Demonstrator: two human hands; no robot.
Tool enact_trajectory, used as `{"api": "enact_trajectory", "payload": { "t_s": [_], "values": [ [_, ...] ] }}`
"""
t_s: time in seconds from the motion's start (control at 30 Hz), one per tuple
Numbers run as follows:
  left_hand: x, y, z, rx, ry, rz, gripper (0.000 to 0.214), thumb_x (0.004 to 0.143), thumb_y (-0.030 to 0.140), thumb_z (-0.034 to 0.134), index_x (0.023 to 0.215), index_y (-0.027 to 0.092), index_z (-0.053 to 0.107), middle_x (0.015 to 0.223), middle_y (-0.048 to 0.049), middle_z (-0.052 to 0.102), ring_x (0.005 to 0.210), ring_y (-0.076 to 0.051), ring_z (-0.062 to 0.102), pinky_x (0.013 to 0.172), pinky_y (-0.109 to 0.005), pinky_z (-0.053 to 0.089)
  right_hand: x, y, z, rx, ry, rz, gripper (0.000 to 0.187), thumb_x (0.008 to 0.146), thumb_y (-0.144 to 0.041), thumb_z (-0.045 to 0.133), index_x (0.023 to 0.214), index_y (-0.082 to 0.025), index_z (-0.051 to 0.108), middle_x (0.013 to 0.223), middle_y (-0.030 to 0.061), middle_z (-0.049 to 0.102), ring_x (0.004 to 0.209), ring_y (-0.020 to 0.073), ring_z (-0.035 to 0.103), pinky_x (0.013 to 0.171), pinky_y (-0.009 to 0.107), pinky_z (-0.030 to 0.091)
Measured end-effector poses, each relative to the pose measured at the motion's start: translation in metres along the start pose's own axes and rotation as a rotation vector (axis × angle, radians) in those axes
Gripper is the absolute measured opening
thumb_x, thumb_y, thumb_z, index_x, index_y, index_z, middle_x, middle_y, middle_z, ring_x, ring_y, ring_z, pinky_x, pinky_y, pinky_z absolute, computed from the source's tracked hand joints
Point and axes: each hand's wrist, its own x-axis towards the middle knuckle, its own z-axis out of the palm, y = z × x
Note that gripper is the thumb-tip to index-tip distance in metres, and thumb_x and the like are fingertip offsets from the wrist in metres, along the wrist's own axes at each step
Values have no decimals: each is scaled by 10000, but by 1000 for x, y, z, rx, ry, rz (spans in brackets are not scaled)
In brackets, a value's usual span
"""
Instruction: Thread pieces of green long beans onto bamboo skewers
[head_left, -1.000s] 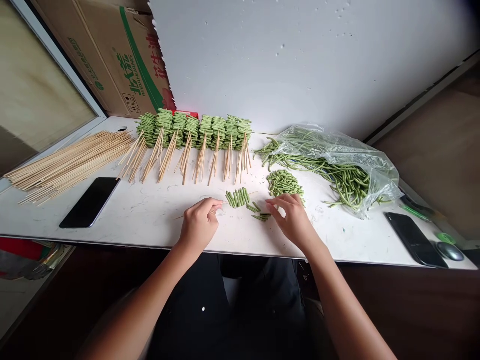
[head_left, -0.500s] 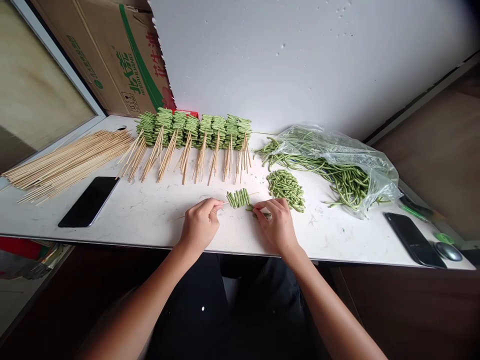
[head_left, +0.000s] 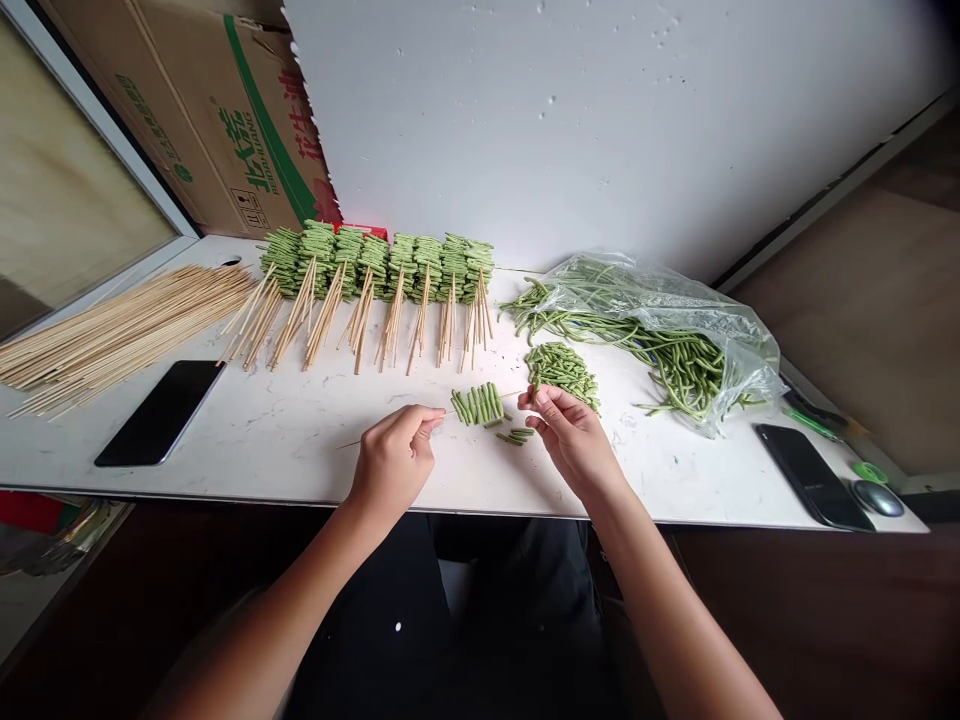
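Observation:
My left hand [head_left: 394, 455] is closed around a thin bamboo skewer [head_left: 513, 394] held level above the table. Several short green bean pieces [head_left: 478, 404] sit side by side on that skewer, crosswise to it. At the skewer's far end, my right hand [head_left: 574, 445] pinches a green bean piece [head_left: 533, 393] between thumb and fingers; whether the point has pierced it I cannot tell. A few loose bean pieces [head_left: 517, 436] lie on the table between my hands. Just behind my right hand is a pile of cut bean pieces [head_left: 564, 368].
Stacked bean skewers [head_left: 405, 265] line the back, sticks facing me. Bare bamboo skewers [head_left: 127, 325] and a phone [head_left: 160, 413] lie left. Rightward are a plastic bag [head_left: 675, 300] of long beans [head_left: 686, 370], another dark phone [head_left: 812, 476] and a computer mouse [head_left: 877, 498].
My right hand has moved up and right from the loose pieces on the table to the skewer's tip, now with a bean piece in its fingers. The left hand keeps its hold.

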Motion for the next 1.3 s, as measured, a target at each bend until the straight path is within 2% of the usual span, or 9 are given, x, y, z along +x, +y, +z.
{"api": "enact_trajectory", "payload": {
  "t_s": [0.23,0.4,0.63,0.83,1.1,1.3],
  "values": [
    [-1,4,1,-5,-4,3,222,974,45,562,954,195,724,931,-28,826,851,-170,805,742,-245,653,-5,-1,11,85,46,3,239,811,-470,869,930,-266,833,936,39,733,880,164,632,793,305,522],
    [-2,4,2,-9,-9,4,232,975,46,555,947,201,725,934,-27,828,862,-175,808,743,-248,657,-6,3,11,58,31,4,226,848,-478,834,932,-268,830,930,36,736,896,167,637,791,303,526],
    [-3,4,2,-3,-17,-12,263,957,28,537,954,209,727,926,-27,827,857,-183,808,738,-266,663,-5,5,10,-3,47,-12,238,833,-497,829,913,-273,809,904,32,744,873,191,674,797,351,559],
    [-3,4,2,-3,-18,-7,282,934,6,526,945,206,724,921,-28,828,857,-188,810,713,-261,657,-5,6,9,63,65,13,204,788,-444,884,899,-283,826,901,30,752,932,199,692,771,336,564],
    [-2,6,1,-18,7,-25,263,942,13,549,939,201,733,918,-29,830,866,-185,811,730,-261,659,-5,7,9,103,86,19,195,844,-438,835,909,-255,815,912,39,754,908,183,688,766,314,565],
    [-3,7,1,-24,-5,-30,271,945,19,536,938,207,731,929,-30,831,866,-189,812,732,-267,665,-6,9,12,77,56,29,229,882,-473,792,946,-252,791,1011,58,782,1011,221,720,813,345,601]
  ]
}}
